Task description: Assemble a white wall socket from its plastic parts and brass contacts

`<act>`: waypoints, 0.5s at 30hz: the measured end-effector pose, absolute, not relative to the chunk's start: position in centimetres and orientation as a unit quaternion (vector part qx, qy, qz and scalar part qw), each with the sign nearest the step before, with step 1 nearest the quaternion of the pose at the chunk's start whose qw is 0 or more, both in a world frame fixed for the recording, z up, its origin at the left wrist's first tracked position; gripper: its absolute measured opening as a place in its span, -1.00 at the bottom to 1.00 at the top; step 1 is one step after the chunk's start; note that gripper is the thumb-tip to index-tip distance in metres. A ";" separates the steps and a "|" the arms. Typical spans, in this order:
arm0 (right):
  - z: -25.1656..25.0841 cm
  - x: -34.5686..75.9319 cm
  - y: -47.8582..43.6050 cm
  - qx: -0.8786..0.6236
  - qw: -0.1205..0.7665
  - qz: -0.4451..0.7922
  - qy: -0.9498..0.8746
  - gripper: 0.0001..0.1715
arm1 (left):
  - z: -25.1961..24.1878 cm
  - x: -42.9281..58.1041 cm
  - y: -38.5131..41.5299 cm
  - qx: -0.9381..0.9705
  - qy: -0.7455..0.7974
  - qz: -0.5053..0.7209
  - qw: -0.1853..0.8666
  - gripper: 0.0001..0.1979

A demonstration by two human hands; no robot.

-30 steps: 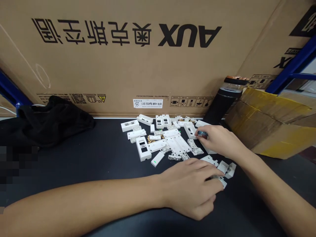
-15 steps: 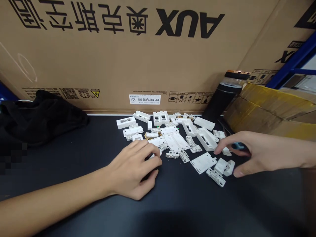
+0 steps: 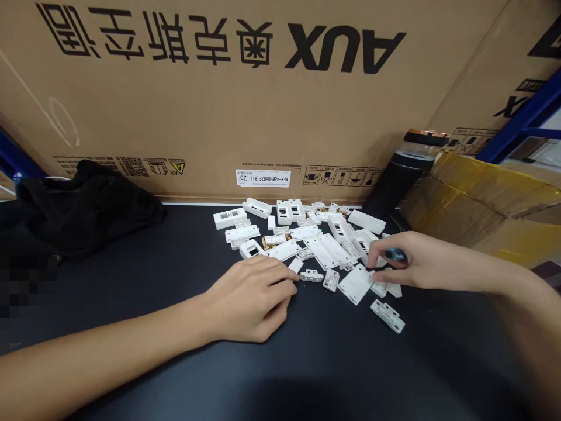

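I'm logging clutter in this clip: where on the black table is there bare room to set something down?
The table is bare beyond the left arm, between the black cloth and white parts, and in front of the parts, up to the right arm. Crowded: back centre to right, where parts lie close together, near the bottle.
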State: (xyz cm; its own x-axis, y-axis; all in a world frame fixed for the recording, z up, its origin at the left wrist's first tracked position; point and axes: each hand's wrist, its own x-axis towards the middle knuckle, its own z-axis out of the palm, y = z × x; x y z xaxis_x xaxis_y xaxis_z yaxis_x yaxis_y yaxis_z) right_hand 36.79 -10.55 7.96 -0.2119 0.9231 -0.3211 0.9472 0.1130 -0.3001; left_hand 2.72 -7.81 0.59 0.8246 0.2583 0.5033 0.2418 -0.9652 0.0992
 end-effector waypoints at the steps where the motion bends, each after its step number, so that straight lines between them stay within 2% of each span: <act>1: 8.2 36.9 -10.8 0.628 0.026 -0.228 0.743 -0.58 | 0.6 2.7 -7.8 0.954 0.134 0.269 0.013 -0.82; 4: 8.6 38.1 -11.5 0.633 0.033 -0.239 0.736 -0.49 | 1.0 2.6 -7.4 0.952 0.136 0.271 -0.028 -0.82; 7: 8.4 39.4 -11.7 0.639 0.036 -0.238 0.731 -0.46 | 2.0 1.9 -5.9 0.952 0.064 0.264 -0.143 -0.73; 11: 7.6 40.0 -11.1 0.631 0.040 -0.233 0.739 -0.64 | 3.2 0.1 -2.9 0.938 0.010 0.247 -0.243 -0.72; 15: 7.3 39.5 -10.5 0.637 0.044 -0.207 0.741 -0.76 | 2.8 -2.0 0.1 0.946 0.107 0.214 -0.216 -0.67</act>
State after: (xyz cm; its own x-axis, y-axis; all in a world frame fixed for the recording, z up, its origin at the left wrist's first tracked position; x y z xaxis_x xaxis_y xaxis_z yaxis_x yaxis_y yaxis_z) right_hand 39.52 -10.52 7.25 -0.1840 0.9263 -0.3289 0.9627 0.1023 -0.2506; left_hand -2.02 0.08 2.84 0.8853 0.1098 0.4518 0.2952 -0.8835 -0.3637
